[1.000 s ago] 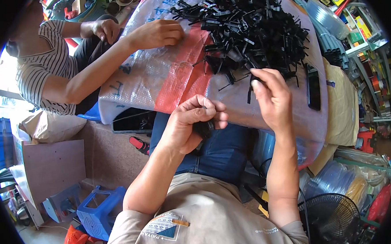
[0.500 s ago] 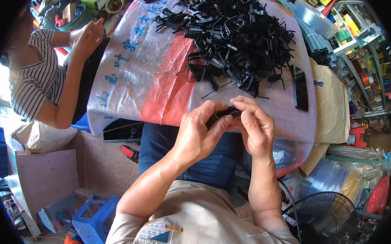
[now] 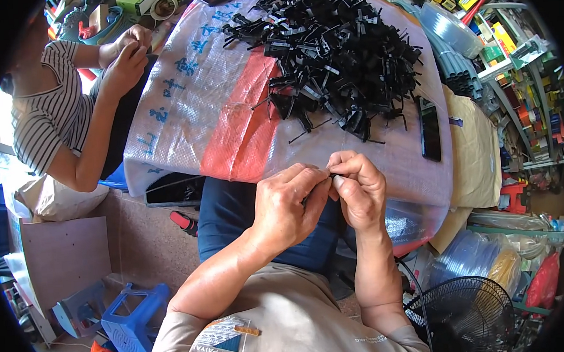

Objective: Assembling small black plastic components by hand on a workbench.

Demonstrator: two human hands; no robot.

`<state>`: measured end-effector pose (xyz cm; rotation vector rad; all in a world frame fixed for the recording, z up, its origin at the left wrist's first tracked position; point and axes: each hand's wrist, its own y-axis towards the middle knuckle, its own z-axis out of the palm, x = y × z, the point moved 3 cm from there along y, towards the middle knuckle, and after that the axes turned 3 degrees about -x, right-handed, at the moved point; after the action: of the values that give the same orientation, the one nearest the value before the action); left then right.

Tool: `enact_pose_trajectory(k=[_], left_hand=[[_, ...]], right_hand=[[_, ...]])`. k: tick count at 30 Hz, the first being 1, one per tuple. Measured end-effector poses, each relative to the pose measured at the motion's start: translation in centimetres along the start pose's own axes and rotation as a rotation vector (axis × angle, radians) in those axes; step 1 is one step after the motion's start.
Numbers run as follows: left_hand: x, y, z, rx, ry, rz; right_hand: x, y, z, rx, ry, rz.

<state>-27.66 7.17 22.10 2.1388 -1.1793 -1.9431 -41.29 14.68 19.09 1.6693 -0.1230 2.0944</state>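
Observation:
Over my lap at the table's near edge, my left hand (image 3: pixel 288 204) and my right hand (image 3: pixel 361 194) meet fingertip to fingertip. Both are closed around a small black plastic part (image 3: pixel 336 176), most of which the fingers hide. Its exact kind cannot be made out. Beyond them rises a big heap of black plastic parts (image 3: pixel 346 58), many with thin stems sticking out. The heap lies on a white woven sheet (image 3: pixel 170 118) with a red stripe and blue handwriting, spread over the table.
A black phone (image 3: pixel 429 130) lies right of the heap. At the left sits a person in a striped top (image 3: pixel 59 117), hands together. A black fan (image 3: pixel 468 313) stands low at right, a blue plastic stool (image 3: pixel 133 321) low at left. Crowded shelves (image 3: pixel 533 99) line the right.
My fingers have closed further over the black part, so less of it shows. My right hand has shifted slightly left. The other person's hands have changed pose.

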Motion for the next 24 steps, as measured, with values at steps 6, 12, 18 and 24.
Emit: enact_pose_trajectory(k=[6,12,18,24], left_hand=[[0.6,-0.3,-1.4,0.214,-0.502,-0.826],[1.7,-1.3,-1.2,0.341,-0.578,-0.818],[1.3,-0.8,-2.3,0.335,-0.081,-0.242],[1.2,-0.8,-3.0,0.272,-0.028,-0.306]], right_hand=[[1.7,-0.3,0.2,0.039,0.085,0.25],[1.6,-0.7,-0.3,0.158,-0.248,0.24],[2.1,-0.8,0.5,0.174,-0.317,0.357],[1.9,0.3,1.9,0.237,-0.494,0.218]])
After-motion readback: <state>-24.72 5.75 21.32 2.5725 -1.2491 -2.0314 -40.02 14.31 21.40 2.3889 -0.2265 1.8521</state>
